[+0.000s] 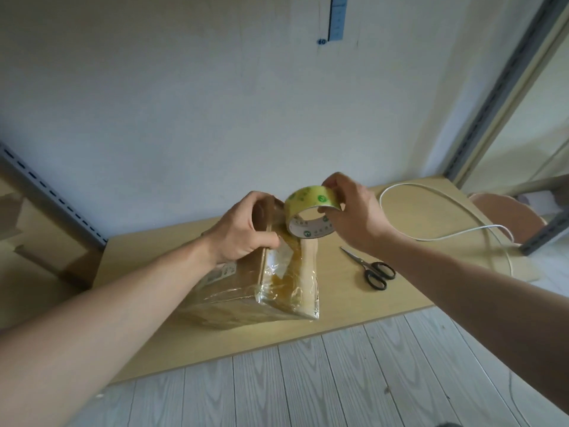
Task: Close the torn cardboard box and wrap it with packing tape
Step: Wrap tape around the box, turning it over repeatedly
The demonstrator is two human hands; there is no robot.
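Hands | left hand (243, 229) grips cardboard box (286, 278) | right hand (354, 217) pinches tape roll (303, 197) | box far side hidden

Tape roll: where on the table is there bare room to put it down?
Bare table lies along the near edge in front of the box, and in the gap between box and scissors. The right end is crowded by the looping white cable.

Soft daylight came from my right; glare glinted on the tape-wrapped brown cardboard box (246, 291); edges bowed.
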